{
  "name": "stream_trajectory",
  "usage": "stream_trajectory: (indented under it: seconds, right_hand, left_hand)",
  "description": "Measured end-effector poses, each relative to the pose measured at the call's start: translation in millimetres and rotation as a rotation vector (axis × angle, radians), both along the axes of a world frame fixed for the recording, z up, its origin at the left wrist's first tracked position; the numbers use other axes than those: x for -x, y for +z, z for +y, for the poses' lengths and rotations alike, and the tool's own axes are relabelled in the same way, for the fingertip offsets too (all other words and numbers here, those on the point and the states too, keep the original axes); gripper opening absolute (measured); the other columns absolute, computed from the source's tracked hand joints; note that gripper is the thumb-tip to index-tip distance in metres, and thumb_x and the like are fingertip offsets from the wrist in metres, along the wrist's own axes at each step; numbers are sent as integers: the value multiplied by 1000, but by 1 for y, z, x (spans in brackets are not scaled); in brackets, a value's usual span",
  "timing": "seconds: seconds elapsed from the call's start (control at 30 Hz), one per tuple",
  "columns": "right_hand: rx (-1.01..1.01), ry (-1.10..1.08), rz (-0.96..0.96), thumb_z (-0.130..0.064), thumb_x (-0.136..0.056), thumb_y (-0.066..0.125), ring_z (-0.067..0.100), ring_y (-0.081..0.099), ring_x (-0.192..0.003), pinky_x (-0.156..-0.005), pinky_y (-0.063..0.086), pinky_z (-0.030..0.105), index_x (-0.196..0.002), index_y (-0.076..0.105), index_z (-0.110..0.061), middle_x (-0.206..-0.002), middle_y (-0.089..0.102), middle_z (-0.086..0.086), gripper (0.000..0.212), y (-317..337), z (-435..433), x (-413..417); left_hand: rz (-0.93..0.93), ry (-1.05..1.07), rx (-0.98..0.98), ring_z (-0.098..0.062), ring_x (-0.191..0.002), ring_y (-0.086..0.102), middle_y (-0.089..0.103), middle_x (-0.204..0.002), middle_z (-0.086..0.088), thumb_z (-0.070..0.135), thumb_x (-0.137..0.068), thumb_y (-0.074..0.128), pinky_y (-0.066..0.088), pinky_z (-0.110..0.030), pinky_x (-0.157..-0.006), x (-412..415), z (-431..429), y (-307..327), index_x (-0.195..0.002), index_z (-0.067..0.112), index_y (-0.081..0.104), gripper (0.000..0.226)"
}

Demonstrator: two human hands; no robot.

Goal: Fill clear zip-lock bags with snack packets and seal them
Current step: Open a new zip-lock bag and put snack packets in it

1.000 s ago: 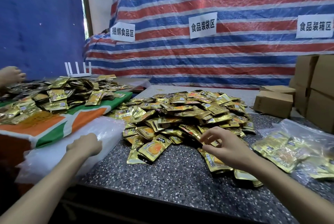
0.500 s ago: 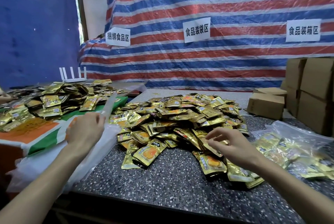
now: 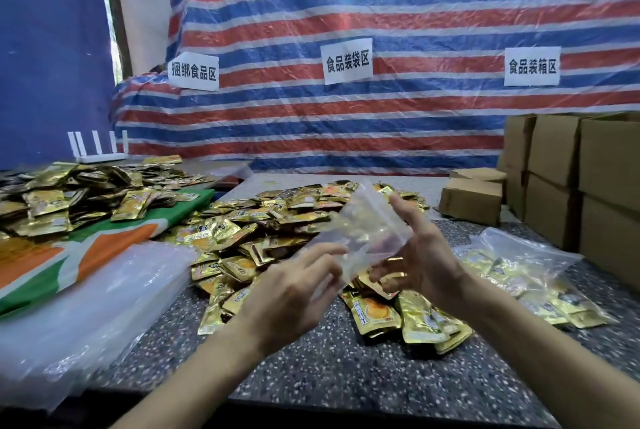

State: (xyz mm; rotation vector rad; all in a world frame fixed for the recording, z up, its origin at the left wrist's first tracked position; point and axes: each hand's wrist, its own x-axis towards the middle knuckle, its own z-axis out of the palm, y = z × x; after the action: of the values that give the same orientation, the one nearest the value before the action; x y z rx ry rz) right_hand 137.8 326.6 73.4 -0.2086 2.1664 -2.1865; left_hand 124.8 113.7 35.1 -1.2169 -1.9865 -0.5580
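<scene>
1. The clear bag [image 3: 360,231] is held up off the table [image 3: 329,369] at the centre of the view, above the near edge of the heap of packets [image 3: 263,231].
2. The left hand [image 3: 294,293] pinches the bag's lower left edge with its fingers curled. The right hand [image 3: 422,255] holds the right side, with the index finger raised along the edge and the other fingers curled beneath.
3. From the hands, the heap lies at 12 o'clock. Loose packets lie directly under both wrists.
4. The filled bags [image 3: 519,269] lie on the table at 3 o'clock. The cardboard boxes [image 3: 571,179] are stacked at 2 o'clock.
5. A stack of empty bags [image 3: 104,293] lies at 9 o'clock. A striped cloth [image 3: 104,248] at 10 o'clock bears a second heap [image 3: 69,200], and a white router [image 3: 98,148] stands at 11 o'clock.
6. The held bag is blurred and its zip edge cannot be made out. It appears empty (packets behind show through it). The hands and the bag cover part of the heap. The frame edges cut off the boxes and the stack.
</scene>
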Motion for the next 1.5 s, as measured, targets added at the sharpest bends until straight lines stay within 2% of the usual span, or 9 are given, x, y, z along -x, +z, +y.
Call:
stream_trajectory:
  seconds: [0.23, 0.5, 0.67, 0.87, 0.97, 1.07, 1.17, 1.3, 1.5]
  right_hand:
    - [-2, -74, -70, -10, -94, 55, 32, 63, -79, -53, 55, 31, -86, 62, 1, -94, 63, 24, 15, -2, 20, -11]
    - [-354, 54, 39, -20, -84, 79, 10, 62, -56, -48, 48, 20, -72, 78, -10, -66, 70, 4, 16, -16, 12, -24]
    - [-424, 62, 40, -36, -91, 70, 8, 61, -55, -46, 45, 18, -78, 79, -12, -74, 76, 4, 28, -13, 7, -27]
    - [-334, -187, -6, -17, -90, 61, 14, 54, -49, -45, 39, 21, -55, 65, -12, -59, 66, 7, 37, -11, 28, -17]
    - [-339, -142, 1, -48, -87, 68, 13, 55, -52, -44, 41, 20, -50, 65, -17, -62, 67, 5, 48, -10, 35, -12]
    - [-418, -130, 40, -71, -76, 61, 10, 61, -59, -50, 46, 19, -69, 71, -15, -73, 71, 4, 58, -16, 43, -7]
    - [-925, -114, 173, -49, -84, 71, 6, 62, -91, -72, 47, 15, -104, 66, -18, -105, 66, -5, 38, -34, 61, -1]
    - [-1273, 104, 35, -39, -72, 82, 8, 33, -129, -112, 36, 30, -142, 39, -33, -136, 31, -14, 82, -70, 77, -2]
    - [-1147, -113, 269, -29, -97, 56, 10, 67, -89, -78, 59, 29, -121, 64, -32, -110, 69, -10, 25, -83, 78, 7]
  left_hand:
    - [-315, 57, 67, -10, -98, 62, 62, -108, 12, 25, -86, 61, 54, -33, -83, 8, 9, -18, -91, 18, 61, 9]
    - [-1051, -74, -381, -13, -79, 68, 72, -90, -1, 66, -79, 62, 54, -29, -73, -2, 29, -3, -91, 14, 70, 55]
    - [-1027, -52, -358, -7, -66, 61, 67, -71, 4, 21, -98, 58, 48, -21, -61, -2, 34, -2, -87, 6, 70, 23]
    - [-1206, -62, -520, -15, -61, 65, 68, -65, -2, 25, -102, 48, 53, -25, -61, 4, 21, 4, -89, 0, 62, 32]
    - [-1188, -70, -600, -21, -63, 64, 68, -68, -8, 29, -102, 49, 53, -30, -61, 5, 20, 4, -77, 3, 61, 38]
    - [-1124, -61, -629, -22, -62, 62, 68, -69, -9, 35, -101, 48, 53, -29, -61, 3, 21, 4, -67, 5, 62, 47]
    - [-1108, -89, -660, -17, -58, 62, 68, -66, -6, 36, -102, 45, 53, -21, -55, 2, 19, 6, -62, 10, 65, 51]
    - [-1077, -96, -639, -14, -57, 62, 68, -64, -3, 39, -101, 44, 53, -20, -54, 2, 18, 3, -57, 17, 65, 53]
    - [-1053, -62, -588, -15, -57, 61, 66, -64, -5, 41, -101, 45, 50, -24, -56, 7, 18, -5, -59, 17, 62, 51]
